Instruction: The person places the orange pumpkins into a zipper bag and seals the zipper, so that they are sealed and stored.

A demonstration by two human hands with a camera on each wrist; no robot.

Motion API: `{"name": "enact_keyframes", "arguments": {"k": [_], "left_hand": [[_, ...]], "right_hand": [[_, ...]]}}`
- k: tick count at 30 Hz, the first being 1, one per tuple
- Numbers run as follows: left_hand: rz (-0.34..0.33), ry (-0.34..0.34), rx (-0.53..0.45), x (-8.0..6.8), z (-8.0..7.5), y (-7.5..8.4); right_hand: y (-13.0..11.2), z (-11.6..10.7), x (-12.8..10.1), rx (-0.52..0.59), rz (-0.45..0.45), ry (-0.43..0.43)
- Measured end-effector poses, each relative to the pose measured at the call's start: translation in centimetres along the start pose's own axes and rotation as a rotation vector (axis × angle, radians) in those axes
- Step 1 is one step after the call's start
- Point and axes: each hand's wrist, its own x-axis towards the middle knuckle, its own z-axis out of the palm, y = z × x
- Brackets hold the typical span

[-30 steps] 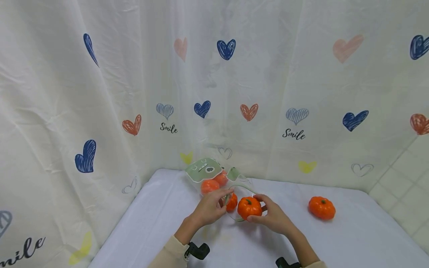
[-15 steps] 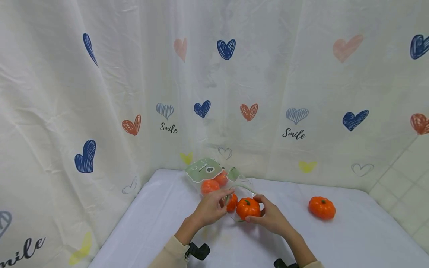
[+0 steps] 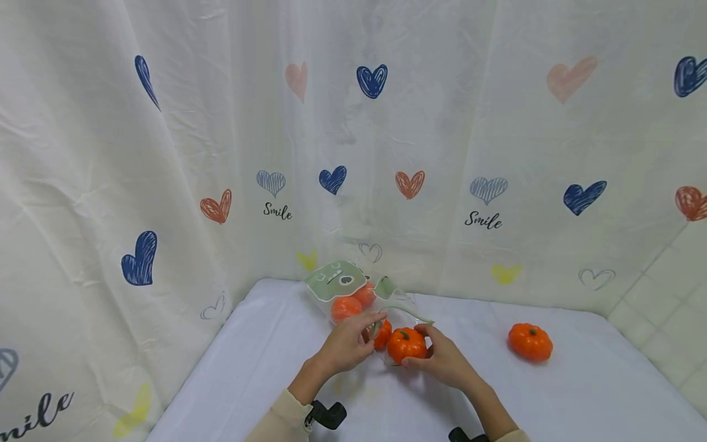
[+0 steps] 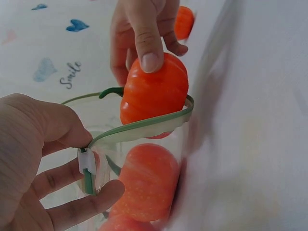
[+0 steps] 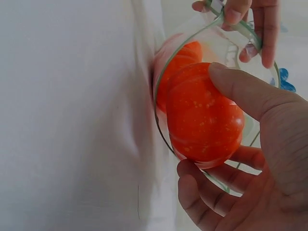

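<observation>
My right hand (image 3: pixel 444 359) grips an orange pumpkin (image 3: pixel 407 347), thumb on one side and fingers on the other. My left hand (image 3: pixel 348 344) pinches the green rim (image 4: pixel 144 126) of a clear bag (image 3: pixel 336 279) by its white slider (image 4: pixel 87 161). The pumpkin sits between my hands at the bag's mouth, partly behind the rim and apart from my left fingers. More pumpkins (image 3: pixel 345 308) lie inside; another pumpkin (image 3: pixel 530 342) rests on the bench (image 3: pixel 580 380), well right of my right hand.
</observation>
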Motion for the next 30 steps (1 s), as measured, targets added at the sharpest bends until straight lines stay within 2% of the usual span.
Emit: {"name": "enact_keyframes", "arguments": {"k": [19,30], "left_hand": [[-0.017,-0.005,0.0,0.01,-0.01,0.04],[-0.006,-0.008,0.005,-0.08,-0.01,-0.07]], "right_hand": [[0.12,0.21,0.12,-0.026,0.004,0.015],[0.55,-0.06,0.21,-0.049,-0.028,0.06]]}}
